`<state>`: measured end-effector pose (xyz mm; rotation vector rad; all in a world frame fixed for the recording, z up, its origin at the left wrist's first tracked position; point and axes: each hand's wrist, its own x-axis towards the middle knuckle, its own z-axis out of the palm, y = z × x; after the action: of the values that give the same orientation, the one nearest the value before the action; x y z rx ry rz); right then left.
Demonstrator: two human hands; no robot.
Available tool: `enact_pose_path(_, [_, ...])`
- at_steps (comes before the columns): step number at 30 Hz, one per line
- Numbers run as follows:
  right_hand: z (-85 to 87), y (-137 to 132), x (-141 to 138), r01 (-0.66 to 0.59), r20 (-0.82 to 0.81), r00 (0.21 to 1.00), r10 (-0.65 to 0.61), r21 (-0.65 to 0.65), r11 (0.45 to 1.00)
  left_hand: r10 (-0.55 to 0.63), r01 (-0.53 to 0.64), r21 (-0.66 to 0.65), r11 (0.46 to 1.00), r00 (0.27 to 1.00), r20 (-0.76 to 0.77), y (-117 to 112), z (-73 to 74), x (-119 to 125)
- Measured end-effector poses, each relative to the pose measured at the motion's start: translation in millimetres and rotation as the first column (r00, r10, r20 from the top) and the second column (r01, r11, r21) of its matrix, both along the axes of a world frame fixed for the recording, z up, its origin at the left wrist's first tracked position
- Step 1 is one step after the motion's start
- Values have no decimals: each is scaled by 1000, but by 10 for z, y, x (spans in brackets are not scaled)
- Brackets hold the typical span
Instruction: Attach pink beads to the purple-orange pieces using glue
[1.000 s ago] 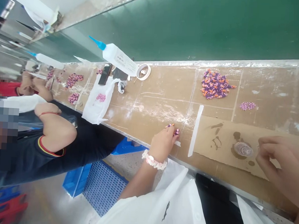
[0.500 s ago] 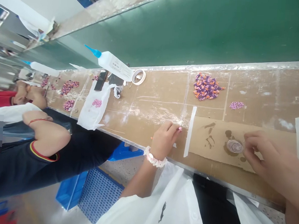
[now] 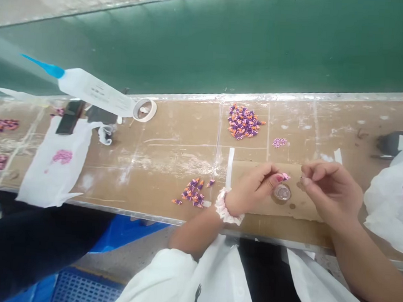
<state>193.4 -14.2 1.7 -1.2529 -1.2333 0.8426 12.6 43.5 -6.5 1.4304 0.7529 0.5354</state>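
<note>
The left hand [image 3: 255,188] pinches a tiny pink piece [image 3: 285,176] beside a round, clear dish [image 3: 282,192], where a slack grip could drop it; the right hand [image 3: 334,191] curls, its grip unclear from here.

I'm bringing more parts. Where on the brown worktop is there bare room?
Bare brown worktop, streaked white, shows between the round white tape roll and the large purple-and-orange pile; another patch lies between the thin white sheet and the smaller purple-and-orange group. It's crowded around the clear round dish, with the left hand and right hand close.
</note>
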Motion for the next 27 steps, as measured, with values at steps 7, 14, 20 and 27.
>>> enact_pose_path(7, [64,8,-115,-160,-393,911,125,-57,985,128,-30,-419,907,970,209,-89,-112,137])
enact_pose_path(14, [64,21,-193,-118,-440,894,86,-47,992,298,-29,-689,724,914,274,-112,-105,183])
enact_pose_path(20, [60,21,-244,-126,-457,885,92,-45,991,301,-7,-685,728,901,311,-141,-102,218])
enact_pose_path(27, [78,76,-78,94,-383,919,-92,-15,995,400,-348,-314,883,909,117,59,-85,-24])
